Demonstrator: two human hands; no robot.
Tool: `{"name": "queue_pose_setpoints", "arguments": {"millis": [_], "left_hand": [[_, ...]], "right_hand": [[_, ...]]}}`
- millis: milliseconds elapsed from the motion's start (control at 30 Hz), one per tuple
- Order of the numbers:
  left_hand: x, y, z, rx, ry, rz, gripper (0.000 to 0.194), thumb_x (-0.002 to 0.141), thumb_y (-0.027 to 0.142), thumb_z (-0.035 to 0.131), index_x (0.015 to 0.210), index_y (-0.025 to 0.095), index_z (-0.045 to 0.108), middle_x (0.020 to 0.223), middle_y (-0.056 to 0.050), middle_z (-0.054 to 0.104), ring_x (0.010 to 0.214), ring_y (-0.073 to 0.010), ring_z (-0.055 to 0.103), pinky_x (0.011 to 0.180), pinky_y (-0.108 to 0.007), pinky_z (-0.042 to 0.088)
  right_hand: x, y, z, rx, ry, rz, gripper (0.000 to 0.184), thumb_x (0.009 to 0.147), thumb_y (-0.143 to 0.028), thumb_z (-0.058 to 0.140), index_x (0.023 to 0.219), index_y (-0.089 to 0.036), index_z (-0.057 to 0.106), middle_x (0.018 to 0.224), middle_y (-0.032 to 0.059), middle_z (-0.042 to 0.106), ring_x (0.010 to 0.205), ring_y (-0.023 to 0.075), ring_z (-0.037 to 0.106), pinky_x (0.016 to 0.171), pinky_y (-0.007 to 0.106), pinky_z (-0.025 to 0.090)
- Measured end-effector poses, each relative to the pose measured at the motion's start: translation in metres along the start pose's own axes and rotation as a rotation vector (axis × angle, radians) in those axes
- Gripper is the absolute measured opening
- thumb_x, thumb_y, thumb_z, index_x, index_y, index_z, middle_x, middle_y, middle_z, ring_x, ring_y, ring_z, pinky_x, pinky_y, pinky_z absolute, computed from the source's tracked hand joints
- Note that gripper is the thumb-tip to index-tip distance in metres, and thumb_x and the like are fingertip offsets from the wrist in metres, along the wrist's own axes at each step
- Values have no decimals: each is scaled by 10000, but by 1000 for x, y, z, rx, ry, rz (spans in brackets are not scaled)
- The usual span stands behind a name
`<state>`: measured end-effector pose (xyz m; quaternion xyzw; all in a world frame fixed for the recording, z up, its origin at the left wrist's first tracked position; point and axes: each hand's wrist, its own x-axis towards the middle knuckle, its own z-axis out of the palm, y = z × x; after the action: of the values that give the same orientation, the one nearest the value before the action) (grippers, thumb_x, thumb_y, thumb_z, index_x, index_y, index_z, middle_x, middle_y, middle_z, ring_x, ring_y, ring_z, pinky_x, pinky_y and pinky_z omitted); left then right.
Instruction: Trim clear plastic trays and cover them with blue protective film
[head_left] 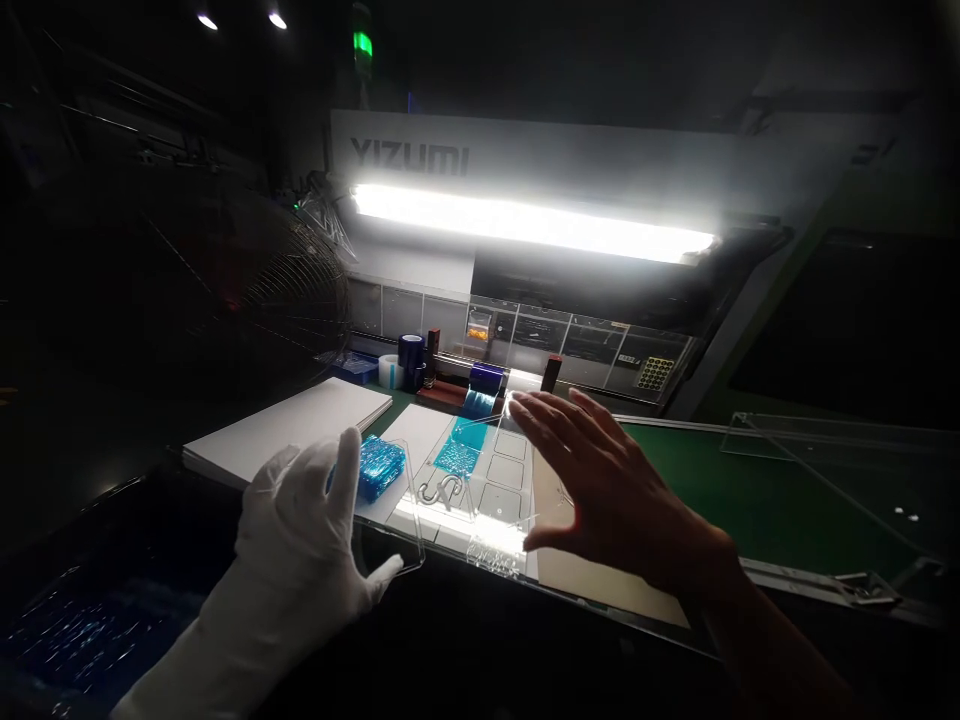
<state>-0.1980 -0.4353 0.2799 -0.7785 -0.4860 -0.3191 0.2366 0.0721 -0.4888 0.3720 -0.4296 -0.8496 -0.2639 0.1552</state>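
Head view: a green-topped surface (772, 500) carries a stack of white paper (289, 430), rolls of blue tape (410, 352) and a crumpled blue film bundle (379, 468). A clear plastic sheet (510, 500) sits between the hands, both spread wide: the white-gloved left hand (300, 520) at its left edge, the bare right hand (607, 480) at its far corner. Whether either grips it, I cannot tell.

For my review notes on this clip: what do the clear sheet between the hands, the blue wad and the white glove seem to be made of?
The clear sheet looks like rigid, glossy acrylic or similar plastic, with glare along its edges. The blue wad looks like crumpled plastic film, shiny at its creases. The left hand's white glove looks matte, possibly thin fabric; its material is hard to confirm.
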Motion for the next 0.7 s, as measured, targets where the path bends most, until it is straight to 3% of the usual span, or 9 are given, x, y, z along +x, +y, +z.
{"name": "queue_pose_setpoints", "arguments": {"millis": [67, 133, 267, 400, 567, 633, 700], "left_hand": [[-2, -6, 1, 22, -31, -9, 1306, 524, 706, 591, 1448, 104, -109, 1390, -243, 273, 1239, -451, 327, 1020, -602, 232], [-4, -10, 0, 33, -48, -6, 1310, 518, 695, 604, 1448, 106, -106, 1405, -243, 246, 1240, -460, 320, 1024, -600, 231], [-12, -16, -8, -37, -73, 20, 1289, 529, 649, 648, 1458, 134, -83, 1408, -233, 251, 1243, -473, 316, 1017, -620, 251], [-28, -12, -12, -344, -199, -93, 1203, 601, 557, 669, 1461, 210, -97, 1420, -196, 295, 1271, -432, 338, 994, -625, 329], [-48, 13, 7, -874, -220, -136, 1102, 696, 551, 566, 1444, 189, -157, 1523, -166, 102, 1379, -366, 194, 1060, -552, 326], [-50, 15, 14, -958, -228, -142, 1097, 690, 551, 570, 1444, 203, -147, 1519, -161, 96, 1374, -363, 208, 1064, -552, 320], [-47, 8, 19, -864, -302, -137, 1140, 641, 558, 632, 1450, 237, -105, 1491, -165, 151, 1344, -383, 255, 1033, -563, 342]], "right_hand": [[0, 5, 4, 2, -111, 11, 1289, 564, -607, 766, 1484, -147, -11, 1521, 185, 194, 1398, 357, 149, 1125, 600, 106], [1, 7, 10, 25, -187, 8, 1393, 513, -565, 814, 1471, -168, -117, 1536, 187, 111, 1406, 364, 89, 1119, 621, 40], [1, 8, 20, 101, -227, -8, 1390, 553, -482, 827, 1451, -173, -188, 1530, 189, 149, 1408, 349, 100, 1113, 622, -11], [-5, 2, 37, 310, -281, -21, 1278, 619, -564, 746, 1472, -133, -103, 1516, 202, 196, 1402, 346, 144, 1127, 595, 40], [-15, -14, 81, 652, -415, -1, 1231, 606, -591, 733, 1482, -139, -5, 1505, 195, 238, 1396, 350, 156, 1128, 547, 173], [-18, -13, 90, 682, -436, 22, 1219, 612, -571, 736, 1480, -140, -4, 1501, 199, 248, 1392, 356, 174, 1120, 558, 186], [-21, -6, 88, 622, -433, 39, 1224, 614, -568, 735, 1478, -137, -17, 1495, 205, 258, 1381, 368, 206, 1111, 589, 175]]}}
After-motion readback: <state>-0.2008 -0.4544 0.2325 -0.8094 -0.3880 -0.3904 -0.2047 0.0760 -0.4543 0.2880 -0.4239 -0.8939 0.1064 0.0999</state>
